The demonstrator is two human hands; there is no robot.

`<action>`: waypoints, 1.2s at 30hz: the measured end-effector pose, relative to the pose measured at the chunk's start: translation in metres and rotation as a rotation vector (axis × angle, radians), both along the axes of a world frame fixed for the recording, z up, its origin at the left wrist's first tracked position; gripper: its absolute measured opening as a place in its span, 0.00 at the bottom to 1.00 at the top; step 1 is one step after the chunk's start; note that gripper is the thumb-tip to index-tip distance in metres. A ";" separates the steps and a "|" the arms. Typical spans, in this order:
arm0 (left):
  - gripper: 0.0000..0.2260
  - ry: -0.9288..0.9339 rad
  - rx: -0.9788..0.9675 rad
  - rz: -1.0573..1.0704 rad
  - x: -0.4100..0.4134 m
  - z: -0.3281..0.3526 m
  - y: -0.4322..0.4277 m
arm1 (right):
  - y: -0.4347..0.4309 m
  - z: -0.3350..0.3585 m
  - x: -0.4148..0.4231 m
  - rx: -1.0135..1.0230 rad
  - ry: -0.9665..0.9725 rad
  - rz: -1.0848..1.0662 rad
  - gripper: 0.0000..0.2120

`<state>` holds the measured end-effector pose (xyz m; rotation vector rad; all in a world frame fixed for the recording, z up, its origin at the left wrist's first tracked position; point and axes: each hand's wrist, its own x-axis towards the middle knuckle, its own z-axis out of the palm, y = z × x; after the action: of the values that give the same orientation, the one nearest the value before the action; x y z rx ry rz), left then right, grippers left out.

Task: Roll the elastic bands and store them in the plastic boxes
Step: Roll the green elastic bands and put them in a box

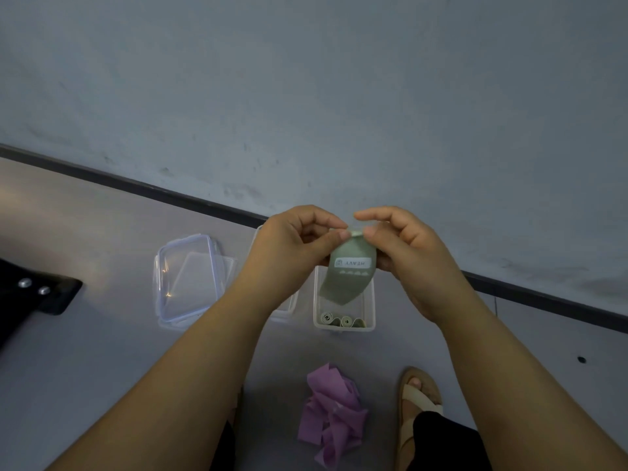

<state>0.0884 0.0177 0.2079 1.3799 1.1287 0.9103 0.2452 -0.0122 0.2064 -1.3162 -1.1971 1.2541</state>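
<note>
Sandalled foot (pixel 417 399), black bolted object (pixel 56 299)

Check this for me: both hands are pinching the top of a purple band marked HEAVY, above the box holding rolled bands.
Not right: the band pinched by the left hand and right hand is green, not purple, as the head view shows. The rest stands: it hangs above the box.

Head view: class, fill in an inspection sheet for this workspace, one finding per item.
Surface: grey floor.
Job's things: green band marked HEAVY, held up; open box with rolled bands inside; second box mostly hidden behind the left arm; purple bands in a loose pile.
Clutter: clear lids, stacked; black object with metal studs.
Hands: left hand and right hand both pinch the green band's top end.
Cables: nothing seen.
Surroundings: grey wall, dark skirting, sandalled foot.
</note>
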 end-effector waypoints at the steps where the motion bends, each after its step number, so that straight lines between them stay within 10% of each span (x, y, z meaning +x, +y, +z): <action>1: 0.04 0.013 0.021 0.007 0.000 0.000 0.000 | 0.001 -0.001 0.001 -0.022 0.011 -0.003 0.08; 4: 0.05 0.049 0.067 0.021 0.000 -0.001 0.000 | 0.002 -0.003 0.000 -0.052 -0.012 -0.029 0.19; 36: 0.08 -0.025 -0.092 -0.015 -0.001 0.000 -0.001 | 0.005 -0.008 0.001 -0.037 -0.054 -0.089 0.07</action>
<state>0.0872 0.0171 0.2080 1.2970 1.1265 0.8519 0.2463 -0.0068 0.1987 -1.4235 -1.1446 1.1885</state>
